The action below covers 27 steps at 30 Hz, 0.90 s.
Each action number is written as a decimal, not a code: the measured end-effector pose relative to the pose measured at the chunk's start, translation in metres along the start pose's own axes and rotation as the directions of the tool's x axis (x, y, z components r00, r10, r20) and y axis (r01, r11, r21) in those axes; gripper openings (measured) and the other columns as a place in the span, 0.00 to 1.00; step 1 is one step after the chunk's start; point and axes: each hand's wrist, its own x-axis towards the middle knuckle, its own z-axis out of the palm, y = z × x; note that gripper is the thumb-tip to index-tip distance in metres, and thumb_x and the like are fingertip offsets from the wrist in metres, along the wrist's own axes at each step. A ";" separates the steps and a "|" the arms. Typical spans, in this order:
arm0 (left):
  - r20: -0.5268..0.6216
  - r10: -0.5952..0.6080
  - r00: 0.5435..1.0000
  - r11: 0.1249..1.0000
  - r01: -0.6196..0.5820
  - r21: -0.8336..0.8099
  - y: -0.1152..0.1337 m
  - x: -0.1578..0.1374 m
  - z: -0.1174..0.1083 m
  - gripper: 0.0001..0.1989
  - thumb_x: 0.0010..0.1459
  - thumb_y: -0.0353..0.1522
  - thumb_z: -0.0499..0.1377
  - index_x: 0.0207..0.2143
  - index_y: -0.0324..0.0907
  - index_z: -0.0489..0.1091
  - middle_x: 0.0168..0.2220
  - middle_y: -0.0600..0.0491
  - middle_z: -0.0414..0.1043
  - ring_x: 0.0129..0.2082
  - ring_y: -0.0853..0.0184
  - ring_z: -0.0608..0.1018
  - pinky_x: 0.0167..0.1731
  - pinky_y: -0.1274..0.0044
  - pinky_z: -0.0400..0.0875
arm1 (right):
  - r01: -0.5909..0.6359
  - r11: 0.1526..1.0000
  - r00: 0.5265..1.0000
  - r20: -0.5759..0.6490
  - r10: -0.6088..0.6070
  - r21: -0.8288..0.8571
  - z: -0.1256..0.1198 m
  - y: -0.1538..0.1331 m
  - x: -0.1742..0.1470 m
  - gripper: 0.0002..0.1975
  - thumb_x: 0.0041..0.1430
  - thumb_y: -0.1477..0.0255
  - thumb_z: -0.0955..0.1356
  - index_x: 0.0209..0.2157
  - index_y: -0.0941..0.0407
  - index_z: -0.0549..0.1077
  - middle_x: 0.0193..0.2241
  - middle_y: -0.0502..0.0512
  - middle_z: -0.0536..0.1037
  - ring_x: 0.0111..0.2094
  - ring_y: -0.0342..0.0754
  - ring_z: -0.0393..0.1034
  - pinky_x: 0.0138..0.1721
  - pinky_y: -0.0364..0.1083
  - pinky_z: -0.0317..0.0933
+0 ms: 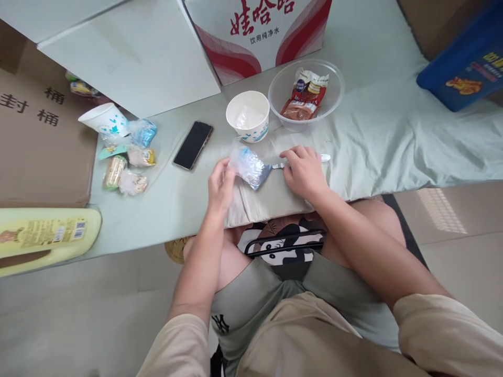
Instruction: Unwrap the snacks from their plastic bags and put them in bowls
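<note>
My left hand pinches the edge of a clear plastic bag with a blue, silvery packet inside, at the front edge of the cloth-covered table. To its right, my right hand lies palm down with bent fingers over a thin, pale silvery utensil, like a small knife. Both ends of the utensil show on either side of the hand; its middle is hidden. Just behind the packet stands a white paper bowl with something clear, like plastic film, inside. A clear plastic bowl behind my right hand holds a red and white food packet.
A phone lies left of the paper bowl. Farther left are a tipped paper cup and several small wrapped items. Boxes line the back. A yellow jug is at left, a blue container at right.
</note>
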 end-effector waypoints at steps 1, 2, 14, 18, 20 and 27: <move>-0.025 -0.026 0.999 0.998 0.025 -0.053 -0.003 0.003 -0.005 0.35 0.60 0.63 0.53 0.47 0.44 0.74 0.50 0.44 0.78 0.52 0.55 0.80 0.51 0.68 0.76 | 0.038 0.998 0.999 0.019 -0.039 0.047 0.002 -0.002 0.000 0.20 0.63 0.75 0.62 0.53 0.58 0.76 0.52 0.67 0.78 0.54 0.65 0.68 0.53 0.61 0.61; -0.032 -0.051 0.998 0.994 0.048 -0.102 -0.008 0.006 -0.009 0.36 0.60 0.64 0.50 0.48 0.45 0.73 0.53 0.43 0.76 0.55 0.54 0.79 0.52 0.67 0.75 | 0.080 0.991 0.996 0.037 -0.085 0.105 0.004 -0.003 0.000 0.21 0.62 0.75 0.62 0.54 0.58 0.75 0.53 0.67 0.77 0.54 0.64 0.69 0.54 0.60 0.61; 0.091 -0.167 0.982 0.928 0.188 -0.323 0.007 -0.002 0.001 0.20 0.52 0.47 0.70 0.37 0.44 0.73 0.35 0.50 0.78 0.33 0.64 0.82 0.31 0.74 0.79 | 0.262 0.890 0.956 0.027 -0.293 0.372 0.017 -0.011 -0.001 0.22 0.61 0.65 0.69 0.55 0.56 0.74 0.49 0.65 0.75 0.49 0.59 0.71 0.53 0.57 0.66; -0.013 -0.256 0.967 0.883 0.228 -0.411 0.006 0.005 -0.006 0.15 0.50 0.39 0.69 0.38 0.46 0.71 0.34 0.52 0.78 0.31 0.65 0.82 0.27 0.76 0.78 | 0.184 0.875 0.982 -0.053 -0.179 0.447 0.010 -0.007 0.001 0.10 0.62 0.68 0.65 0.43 0.55 0.75 0.48 0.63 0.76 0.50 0.57 0.71 0.54 0.55 0.65; -0.054 -0.288 0.956 0.886 0.245 -0.394 -0.001 0.009 -0.013 0.15 0.51 0.36 0.67 0.41 0.48 0.70 0.36 0.52 0.78 0.31 0.65 0.82 0.27 0.77 0.77 | 0.110 0.868 0.994 -0.070 -0.087 0.484 0.005 -0.001 0.004 0.09 0.62 0.68 0.65 0.41 0.54 0.74 0.45 0.61 0.78 0.47 0.56 0.72 0.53 0.55 0.66; -0.113 -0.066 0.991 0.998 0.065 -0.016 -0.021 0.014 -0.033 0.27 0.47 0.27 0.65 0.52 0.49 0.72 0.44 0.49 0.74 0.47 0.60 0.80 0.43 0.71 0.79 | -0.056 0.865 0.991 -0.077 0.109 0.499 -0.005 0.015 0.011 0.18 0.50 0.78 0.60 0.41 0.54 0.74 0.41 0.57 0.79 0.43 0.52 0.73 0.48 0.52 0.66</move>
